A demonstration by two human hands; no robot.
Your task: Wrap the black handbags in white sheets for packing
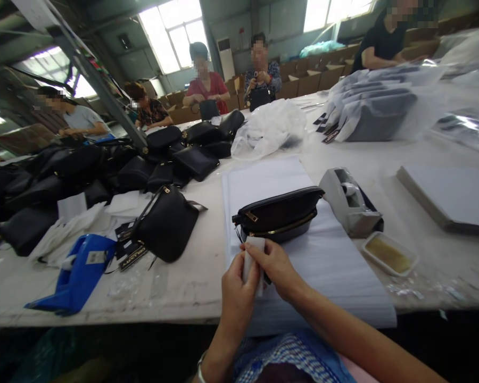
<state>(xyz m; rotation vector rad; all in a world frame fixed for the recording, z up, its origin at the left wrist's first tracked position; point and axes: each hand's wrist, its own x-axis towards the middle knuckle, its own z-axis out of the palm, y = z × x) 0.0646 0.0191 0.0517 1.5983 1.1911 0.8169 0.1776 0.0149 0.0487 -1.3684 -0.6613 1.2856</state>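
Observation:
Both of my hands meet in front of a black zippered bag (281, 213), pinching a small folded piece of white tissue paper (254, 255). My left hand (239, 284) closes on its left side, thumb up along the paper. From the right, my right hand (277, 266) grips the paper's upper part with thumb and fingers. The bag lies on a stack of white paper sheets (271, 175), its gold zip facing me. A dark thing shows partly under my right fingers; I cannot make out what it is.
Left of the stack are another black bag (170, 223), black tags (131, 255), a blue tape dispenser (82, 271) and many piled black bags (67, 165). To the right stand a grey tape dispenser (349, 202) and a shallow dish (389, 254). Several people work across the table.

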